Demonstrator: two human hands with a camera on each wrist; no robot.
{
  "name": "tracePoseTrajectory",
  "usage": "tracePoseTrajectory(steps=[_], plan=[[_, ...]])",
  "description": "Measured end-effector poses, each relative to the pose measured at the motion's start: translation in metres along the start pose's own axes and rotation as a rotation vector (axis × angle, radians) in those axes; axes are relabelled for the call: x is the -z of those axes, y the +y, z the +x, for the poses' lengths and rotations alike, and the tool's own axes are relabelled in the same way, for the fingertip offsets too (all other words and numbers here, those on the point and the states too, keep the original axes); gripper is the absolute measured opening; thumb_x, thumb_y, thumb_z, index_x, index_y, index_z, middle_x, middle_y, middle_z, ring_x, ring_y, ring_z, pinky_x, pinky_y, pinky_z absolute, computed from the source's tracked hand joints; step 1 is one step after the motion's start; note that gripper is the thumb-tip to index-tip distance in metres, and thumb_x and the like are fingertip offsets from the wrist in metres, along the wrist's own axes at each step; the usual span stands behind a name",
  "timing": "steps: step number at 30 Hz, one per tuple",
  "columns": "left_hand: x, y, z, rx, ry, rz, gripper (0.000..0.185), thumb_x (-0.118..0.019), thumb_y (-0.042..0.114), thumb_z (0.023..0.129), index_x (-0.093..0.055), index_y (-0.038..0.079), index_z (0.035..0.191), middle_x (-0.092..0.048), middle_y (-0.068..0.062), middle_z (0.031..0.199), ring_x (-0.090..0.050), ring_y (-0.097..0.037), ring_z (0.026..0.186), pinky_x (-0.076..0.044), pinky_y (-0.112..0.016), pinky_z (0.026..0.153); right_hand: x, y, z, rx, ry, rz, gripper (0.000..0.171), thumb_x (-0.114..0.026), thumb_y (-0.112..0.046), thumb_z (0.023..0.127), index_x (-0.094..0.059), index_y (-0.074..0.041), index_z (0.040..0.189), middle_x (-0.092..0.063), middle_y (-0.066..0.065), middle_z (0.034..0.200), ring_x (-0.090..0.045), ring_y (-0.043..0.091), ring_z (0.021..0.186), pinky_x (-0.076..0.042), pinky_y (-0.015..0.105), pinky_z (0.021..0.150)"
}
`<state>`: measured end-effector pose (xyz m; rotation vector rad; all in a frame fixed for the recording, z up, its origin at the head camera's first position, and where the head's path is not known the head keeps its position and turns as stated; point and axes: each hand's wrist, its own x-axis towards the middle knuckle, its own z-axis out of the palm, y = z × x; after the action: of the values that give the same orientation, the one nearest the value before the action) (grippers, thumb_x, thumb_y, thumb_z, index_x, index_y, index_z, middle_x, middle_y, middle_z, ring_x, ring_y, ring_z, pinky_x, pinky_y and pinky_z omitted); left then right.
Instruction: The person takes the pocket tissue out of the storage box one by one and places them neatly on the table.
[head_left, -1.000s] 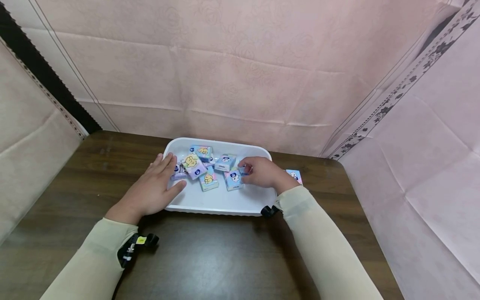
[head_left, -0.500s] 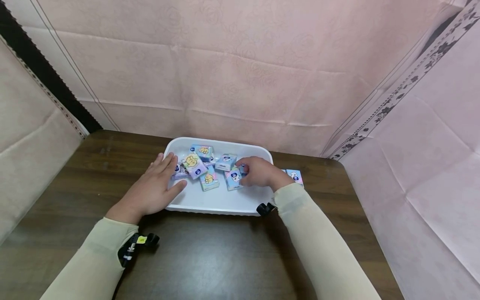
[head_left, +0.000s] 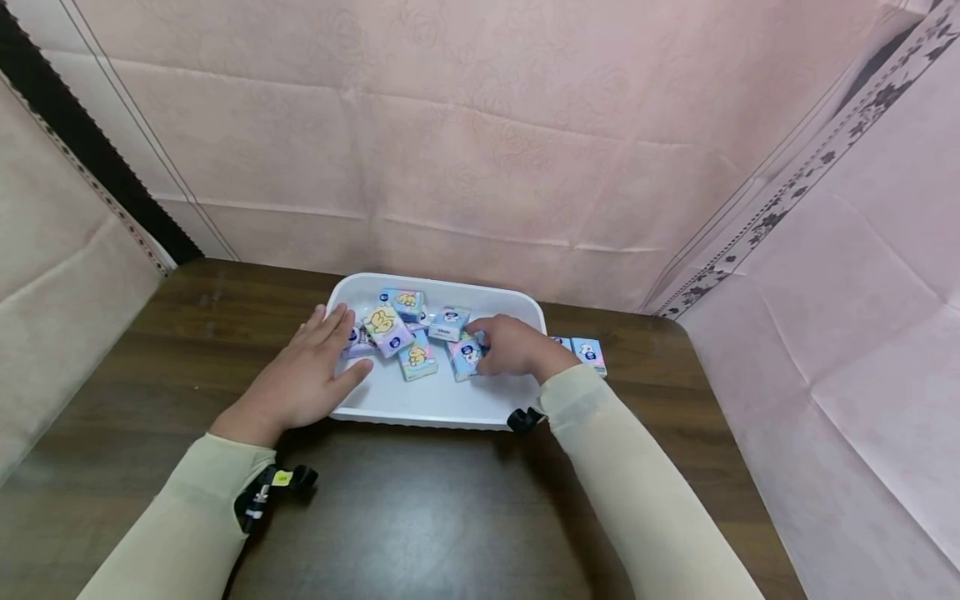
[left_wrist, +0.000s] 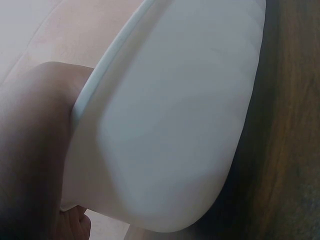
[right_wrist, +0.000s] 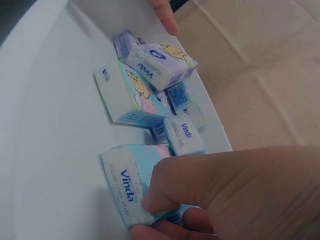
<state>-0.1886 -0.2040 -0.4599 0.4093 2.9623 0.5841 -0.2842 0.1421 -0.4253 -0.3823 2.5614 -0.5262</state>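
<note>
A white tray (head_left: 420, 408) holds several small packs of pocket tissues, blue and purple with cartoon prints; "Vinda" is readable on some in the right wrist view. My left hand (head_left: 303, 379) rests over the tray's left rim with fingers straight, beside a purple tissue pack (head_left: 358, 343). In the left wrist view, the tray's outer wall (left_wrist: 175, 115) fills most of the picture. At the tray's right side, my right hand (head_left: 513, 346) pinches a blue tissue pack (right_wrist: 125, 187), thumb on its face and fingers curled at its lower edge. Part of that pack is hidden by the hand.
Other packs lie heaped in the tray, among them a yellow-and-purple one (head_left: 388, 332) and a blue one (head_left: 448, 323). Outside its right rim, blue tissue packs (head_left: 588, 353) lie on the brown wooden table (head_left: 420, 508). Pink cloth (head_left: 450, 167) hangs behind.
My right hand has shifted slightly left in the tray, closing over the blue tissue pack. More of the packs right of the tray now shows. My left hand has stayed put.
</note>
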Motion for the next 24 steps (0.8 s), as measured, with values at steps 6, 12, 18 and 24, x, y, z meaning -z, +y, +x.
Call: tracePoseTrajectory(steps=[6, 12, 18, 24], plan=[[0.0004, -0.0008, 0.0003, 0.003, -0.002, -0.005, 0.098, -0.048, 0.068, 0.112, -0.01, 0.009, 0.181, 0.0, -0.01, 0.192, 0.007, -0.044, 0.177, -0.011, -0.074, 0.138, -0.0008, -0.0017, 0.0005, 0.001, -0.005, 0.006, 0.079, -0.091, -0.02, 0.092, -0.06, -0.031, 0.165, -0.067, 0.007, 0.145, -0.06, 0.029, 0.127, -0.053, 0.055, 0.121], [0.0003, -0.0005, 0.0005, 0.0, -0.002, -0.008, 0.099, -0.047, 0.07, 0.112, -0.011, 0.009, 0.181, -0.001, -0.011, 0.192, 0.005, -0.045, 0.177, -0.011, -0.074, 0.138, -0.0029, 0.0004, 0.0009, 0.017, 0.003, 0.018, 0.08, -0.091, -0.017, 0.091, -0.06, -0.029, 0.164, -0.067, 0.007, 0.139, -0.06, 0.029, 0.125, -0.054, 0.052, 0.119], [-0.0001, -0.0005, 0.0005, -0.001, -0.007, -0.009, 0.101, -0.042, 0.075, 0.111, -0.009, 0.01, 0.181, 0.001, -0.01, 0.192, 0.008, -0.043, 0.177, -0.01, -0.073, 0.139, -0.0046, 0.0039, 0.0001, 0.041, 0.02, 0.029, 0.079, -0.092, -0.016, 0.09, -0.061, -0.028, 0.162, -0.066, 0.006, 0.14, -0.06, 0.029, 0.127, -0.051, 0.055, 0.124], [0.0009, -0.0001, 0.0001, 0.002, -0.005, -0.007, 0.1, -0.043, 0.073, 0.112, -0.009, 0.009, 0.181, 0.001, -0.01, 0.192, 0.007, -0.044, 0.177, -0.011, -0.074, 0.138, -0.0075, 0.0048, -0.0021, 0.069, 0.041, 0.021, 0.078, -0.092, -0.015, 0.09, -0.061, -0.026, 0.161, -0.064, 0.006, 0.146, -0.059, 0.027, 0.13, -0.048, 0.054, 0.129]])
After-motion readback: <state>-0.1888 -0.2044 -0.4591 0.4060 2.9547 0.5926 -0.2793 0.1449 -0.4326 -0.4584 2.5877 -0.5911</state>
